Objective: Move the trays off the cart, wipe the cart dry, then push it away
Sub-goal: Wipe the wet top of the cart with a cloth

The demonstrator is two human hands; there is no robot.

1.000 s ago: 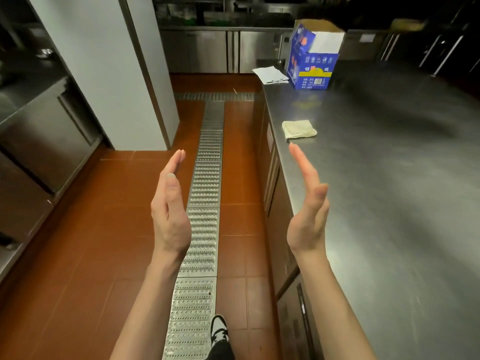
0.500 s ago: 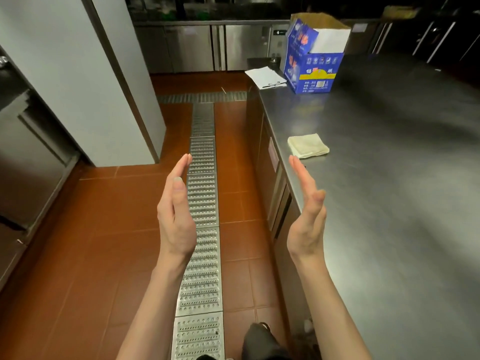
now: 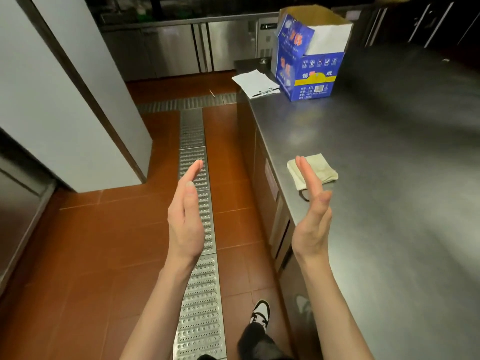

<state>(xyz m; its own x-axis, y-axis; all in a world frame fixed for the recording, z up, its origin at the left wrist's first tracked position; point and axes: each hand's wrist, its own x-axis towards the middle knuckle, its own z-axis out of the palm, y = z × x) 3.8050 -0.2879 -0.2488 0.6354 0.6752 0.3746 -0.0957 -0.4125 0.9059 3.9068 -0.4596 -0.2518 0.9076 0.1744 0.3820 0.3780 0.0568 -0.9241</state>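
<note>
steel-grey counter top (image 3: 389,178) fills the right of the scene, and a folded pale yellow cloth (image 3: 318,168) lies on it close to its left edge. the right hand (image 3: 311,216) is raised just near of the cloth, fingers straight, holding nothing; the left hand (image 3: 187,216) is raised over the perforated metal floor drain (image 3: 200,294), palm facing the other, fingers straight and also holding nothing. far along the counter stands an open blue cardboard box (image 3: 309,58), with white papers on a clipboard (image 3: 255,83) just left of it. neither cart nor trays appear in view; a dark loop near the cloth may be a strap.
</note>
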